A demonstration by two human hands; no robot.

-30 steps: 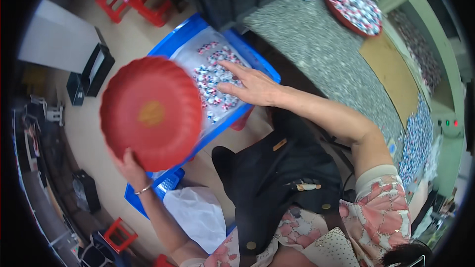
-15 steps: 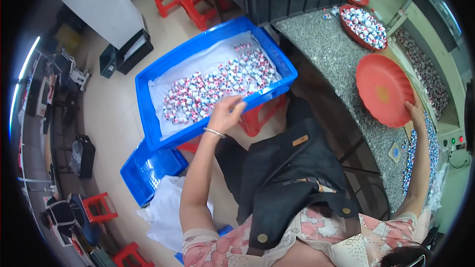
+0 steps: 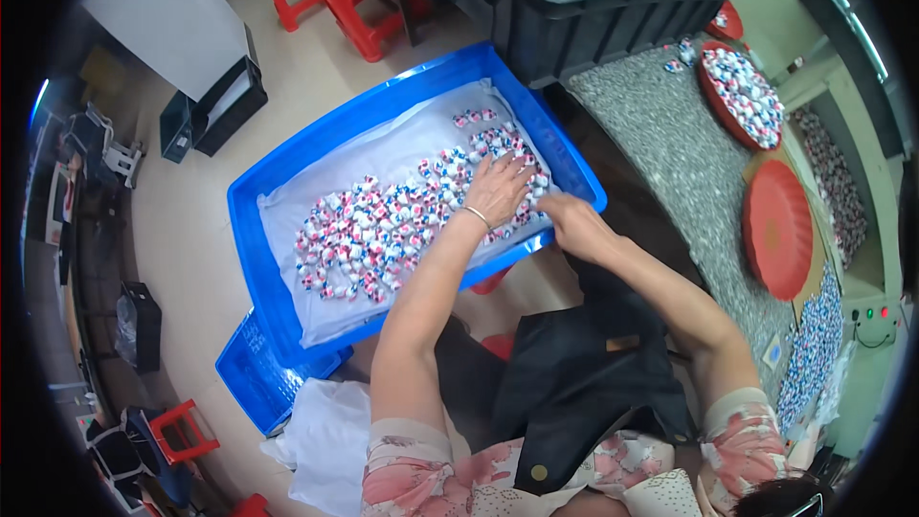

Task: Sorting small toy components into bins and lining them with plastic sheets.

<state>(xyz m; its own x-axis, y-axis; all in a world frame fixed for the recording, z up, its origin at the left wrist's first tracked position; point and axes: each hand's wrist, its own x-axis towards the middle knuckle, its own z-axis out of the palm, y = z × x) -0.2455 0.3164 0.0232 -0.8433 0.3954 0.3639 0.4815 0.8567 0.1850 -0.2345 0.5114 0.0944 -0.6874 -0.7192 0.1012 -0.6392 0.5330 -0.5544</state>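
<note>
A blue plastic tray (image 3: 251, 230), lined with a white sheet (image 3: 330, 168), holds many small lumpy white pieces (image 3: 369, 239) marked with red and blue; they look like wrapped sweets. My left hand (image 3: 500, 190), a bracelet at its wrist, lies on the pieces toward the tray's right side, fingers spread. Close beside it, my right hand (image 3: 577, 226) reaches over the tray's near right edge. Its fingers curl downward among the pieces, and what they hold, if anything, is hidden. The scalloped red bowl (image 3: 777, 230) stands on the speckled counter (image 3: 661, 139), touched by neither hand.
Behind the tray is a black crate (image 3: 593, 29) of similar pieces. A full red bowl (image 3: 742, 101) sits on the counter, with more small pieces (image 3: 812, 349) nearer me. Red stools (image 3: 354, 0) stand on the floor; a blue bin (image 3: 273, 373) and white cloth (image 3: 325, 445) lie left.
My right hand has let go of the red bowl, left on the counter, and come across to the tray. My left hand has moved from above the near edge onto the pieces, fingers spreading.
</note>
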